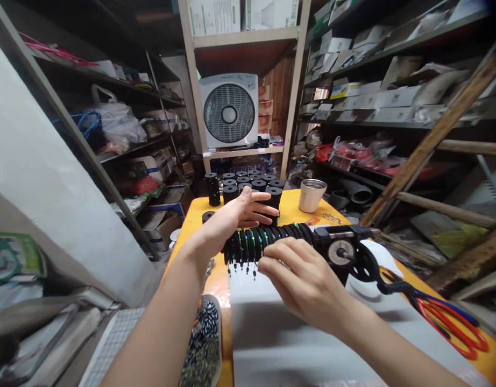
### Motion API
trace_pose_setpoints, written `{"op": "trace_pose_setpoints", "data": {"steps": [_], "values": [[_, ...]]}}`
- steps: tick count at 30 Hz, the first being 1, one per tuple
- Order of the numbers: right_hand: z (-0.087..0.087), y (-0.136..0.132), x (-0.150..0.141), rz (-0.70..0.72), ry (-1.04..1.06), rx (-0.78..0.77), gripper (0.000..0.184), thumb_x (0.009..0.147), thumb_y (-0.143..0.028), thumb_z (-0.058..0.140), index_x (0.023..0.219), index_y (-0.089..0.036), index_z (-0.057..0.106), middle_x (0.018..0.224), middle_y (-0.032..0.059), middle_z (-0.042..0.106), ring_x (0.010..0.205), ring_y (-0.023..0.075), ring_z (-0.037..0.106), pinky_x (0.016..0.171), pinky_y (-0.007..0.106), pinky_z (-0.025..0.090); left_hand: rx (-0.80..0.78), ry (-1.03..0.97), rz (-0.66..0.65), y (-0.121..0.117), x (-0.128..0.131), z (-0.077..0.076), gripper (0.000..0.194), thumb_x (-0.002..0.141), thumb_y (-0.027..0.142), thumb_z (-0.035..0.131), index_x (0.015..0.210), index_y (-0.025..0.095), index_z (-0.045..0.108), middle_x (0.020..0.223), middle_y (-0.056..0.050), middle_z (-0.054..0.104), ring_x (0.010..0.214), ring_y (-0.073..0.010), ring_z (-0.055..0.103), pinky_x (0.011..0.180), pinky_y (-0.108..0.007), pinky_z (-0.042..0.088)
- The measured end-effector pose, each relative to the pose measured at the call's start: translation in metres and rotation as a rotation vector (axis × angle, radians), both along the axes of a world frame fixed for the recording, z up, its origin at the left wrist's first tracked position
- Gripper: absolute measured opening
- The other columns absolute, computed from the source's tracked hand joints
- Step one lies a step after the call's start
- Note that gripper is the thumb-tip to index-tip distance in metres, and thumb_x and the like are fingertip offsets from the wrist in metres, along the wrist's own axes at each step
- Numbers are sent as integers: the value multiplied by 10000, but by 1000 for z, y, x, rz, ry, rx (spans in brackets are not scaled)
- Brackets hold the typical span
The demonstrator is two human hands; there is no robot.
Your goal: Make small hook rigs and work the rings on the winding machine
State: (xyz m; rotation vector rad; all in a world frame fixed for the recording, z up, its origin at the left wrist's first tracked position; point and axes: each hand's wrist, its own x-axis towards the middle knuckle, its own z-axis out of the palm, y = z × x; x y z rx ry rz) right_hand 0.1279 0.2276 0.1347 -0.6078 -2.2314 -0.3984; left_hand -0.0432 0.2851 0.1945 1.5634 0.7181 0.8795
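A row of black foam line spools [248, 243] is mounted side by side on a black winding device [340, 250] with a crank wheel. Bright green and blue strands show between the spools, and small dark weights [242, 267] dangle below their front edge. My left hand [250, 209] is held over the left end of the row, its fingers stretched out and holding nothing. At the front of the row, my right hand [296, 266] has its fingers pinched together against the spools. Whatever lies between those fingertips is too small or hidden to make out.
Stacks of black spools [243, 181] and a metal cup [311, 194] stand at the back of the yellow table [200, 205]. Red-handled scissors [445, 317] lie at right. A tray of small parts [203, 338] sits at front left. A box fan [229, 114] faces me.
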Motion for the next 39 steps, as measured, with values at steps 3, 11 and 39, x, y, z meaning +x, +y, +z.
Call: {"op": "trace_pose_setpoints", "data": {"steps": [3,11,39], "values": [[7,1,-9,25,89,-43,172,857,-75,534,1024,-94,573,973,100,561,854,186,454,751,353,413,5,6,8,-3,1,2,579,964,558,250,1280,141,498,1173,-112,627,1060,-233,595,976,-417,398],[5,-1,-16,2,55,64,106,860,-48,510,874,-97,604,932,84,597,883,192,481,764,347,430,13,67,44,-5,4,1,546,964,530,288,1265,124,498,1164,-127,617,1041,-222,587,983,-391,401],[2,-7,49,-263,299,-79,233,873,-134,560,1101,-154,604,1138,76,585,1158,213,462,998,420,392,558,832,131,-7,23,5,435,961,463,285,1166,232,592,1178,-55,622,1084,-255,554,938,-385,379]]}}
